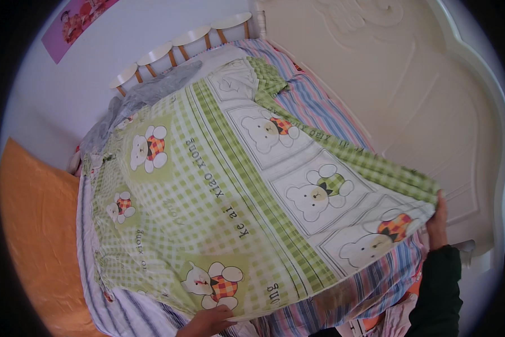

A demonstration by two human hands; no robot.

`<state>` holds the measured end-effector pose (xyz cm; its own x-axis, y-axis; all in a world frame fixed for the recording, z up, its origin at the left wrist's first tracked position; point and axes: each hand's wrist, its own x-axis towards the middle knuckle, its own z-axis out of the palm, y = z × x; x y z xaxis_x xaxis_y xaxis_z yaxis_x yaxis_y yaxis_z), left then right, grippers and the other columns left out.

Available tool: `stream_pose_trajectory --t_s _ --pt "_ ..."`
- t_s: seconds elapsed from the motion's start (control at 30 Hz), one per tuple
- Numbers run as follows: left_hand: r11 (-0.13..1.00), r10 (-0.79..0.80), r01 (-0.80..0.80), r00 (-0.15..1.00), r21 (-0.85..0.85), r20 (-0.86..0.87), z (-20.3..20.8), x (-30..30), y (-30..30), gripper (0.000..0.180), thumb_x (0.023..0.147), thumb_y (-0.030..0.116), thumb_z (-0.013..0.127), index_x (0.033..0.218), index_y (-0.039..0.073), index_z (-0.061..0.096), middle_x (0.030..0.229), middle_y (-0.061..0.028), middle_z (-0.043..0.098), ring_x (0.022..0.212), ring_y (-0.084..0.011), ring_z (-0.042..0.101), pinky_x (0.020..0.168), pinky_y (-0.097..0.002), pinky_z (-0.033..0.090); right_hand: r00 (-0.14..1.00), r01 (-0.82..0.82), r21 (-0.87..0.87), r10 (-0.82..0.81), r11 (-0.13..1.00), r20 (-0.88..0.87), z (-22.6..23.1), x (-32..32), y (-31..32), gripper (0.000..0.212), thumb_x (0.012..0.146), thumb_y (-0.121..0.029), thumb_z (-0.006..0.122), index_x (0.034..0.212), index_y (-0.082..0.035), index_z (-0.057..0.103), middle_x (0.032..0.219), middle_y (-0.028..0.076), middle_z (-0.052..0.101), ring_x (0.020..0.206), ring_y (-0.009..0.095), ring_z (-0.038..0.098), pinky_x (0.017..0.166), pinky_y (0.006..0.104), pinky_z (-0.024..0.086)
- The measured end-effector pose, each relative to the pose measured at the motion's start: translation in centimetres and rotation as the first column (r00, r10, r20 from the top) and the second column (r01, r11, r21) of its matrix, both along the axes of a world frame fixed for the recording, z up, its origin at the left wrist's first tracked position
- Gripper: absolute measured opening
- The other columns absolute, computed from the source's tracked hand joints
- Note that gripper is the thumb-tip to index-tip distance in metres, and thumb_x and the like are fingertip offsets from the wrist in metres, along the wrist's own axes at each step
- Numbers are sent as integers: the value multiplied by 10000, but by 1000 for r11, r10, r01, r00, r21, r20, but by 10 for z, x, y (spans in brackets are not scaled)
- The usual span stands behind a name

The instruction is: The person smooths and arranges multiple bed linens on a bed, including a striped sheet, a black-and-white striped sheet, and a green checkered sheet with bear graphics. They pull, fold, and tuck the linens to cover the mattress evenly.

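A green-and-white checked bed sheet printed with teddy bears is spread across the bed, with gathered edges on its left side and at the far end. My left hand grips its near edge at the bottom of the view. At the right, my right hand closes around a corner of the sheet and holds it raised beside the headboard. Between my hands the near edge is stretched out. Under the sheet a blue and pink striped bedcover shows along the right and the near side.
A cream carved headboard stands along the right. A low rail with white rounded tops runs along the wall. Grey bedding lies bunched at the far left, and an orange panel is at the left. A poster hangs on the wall.
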<state>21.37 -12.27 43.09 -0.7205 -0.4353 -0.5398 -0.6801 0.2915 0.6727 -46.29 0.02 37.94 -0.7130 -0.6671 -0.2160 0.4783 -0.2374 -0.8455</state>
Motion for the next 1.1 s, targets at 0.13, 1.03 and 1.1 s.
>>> stream_pose_trajectory --t_s 0.13,1.03,1.1 --pt "1000 30 -30 976 4 -214 1 20 16 220 836 249 660 982 85 638 919 -132 636 849 -322 626 712 -416 495 986 159 -46 -161 986 -41 55 30 48 502 958 -394 499 1279 -9 490 1260 133 570 1096 248 589 911 359 489" --pt "879 -244 212 970 428 20 -123 67 56 337 924 380 560 1010 71 666 846 -140 663 781 -296 634 704 -412 479 905 -60 556 -189 829 380 -76 91 106 297 815 -169 634 1082 -42 608 954 91 668 846 247 659 767 378 549" --pt "877 -219 180 975 445 37 -113 70 57 338 926 379 559 1013 70 665 847 -140 663 781 -294 633 705 -412 479 936 59 496 -221 866 274 -72 87 110 302 847 -173 602 1117 -41 576 1029 92 645 919 254 639 817 381 530"
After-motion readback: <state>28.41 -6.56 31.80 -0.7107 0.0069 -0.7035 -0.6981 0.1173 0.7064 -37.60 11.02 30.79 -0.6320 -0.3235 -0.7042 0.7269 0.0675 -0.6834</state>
